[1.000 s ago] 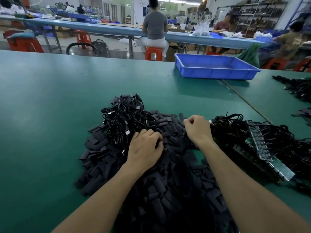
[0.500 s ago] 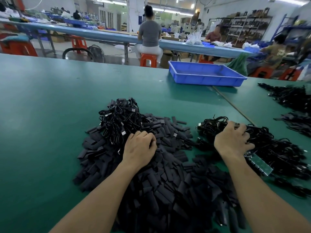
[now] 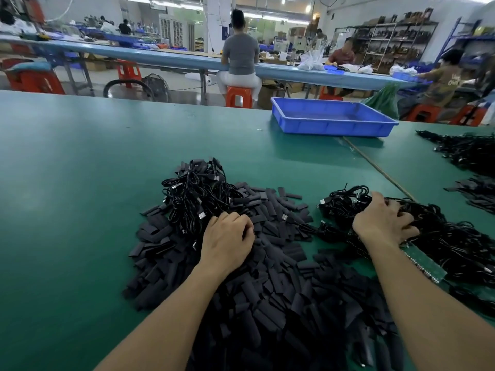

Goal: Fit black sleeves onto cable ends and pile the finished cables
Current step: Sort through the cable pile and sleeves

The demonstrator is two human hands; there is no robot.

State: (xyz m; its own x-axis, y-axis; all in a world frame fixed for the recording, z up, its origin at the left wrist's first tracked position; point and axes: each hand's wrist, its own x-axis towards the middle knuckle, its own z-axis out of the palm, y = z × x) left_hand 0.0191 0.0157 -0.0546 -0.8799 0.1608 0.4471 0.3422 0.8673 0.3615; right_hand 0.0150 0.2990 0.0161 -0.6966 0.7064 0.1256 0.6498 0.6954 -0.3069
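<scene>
Left hand (image 3: 227, 239): sleeves (image 3: 281, 290); right hand (image 3: 380, 223): cables (image 3: 455, 236).

A broad mound of flat black sleeves (image 3: 267, 277) spreads across the green table (image 3: 80, 183), short rectangular pieces lying loose at every angle. On its far left part sits a tangled pile of black cables (image 3: 195, 194), their metal connector tips showing. To the right, just beside the sleeves, a larger heap of coiled black cables (image 3: 442, 236) sprawls toward the table's edge.
</scene>
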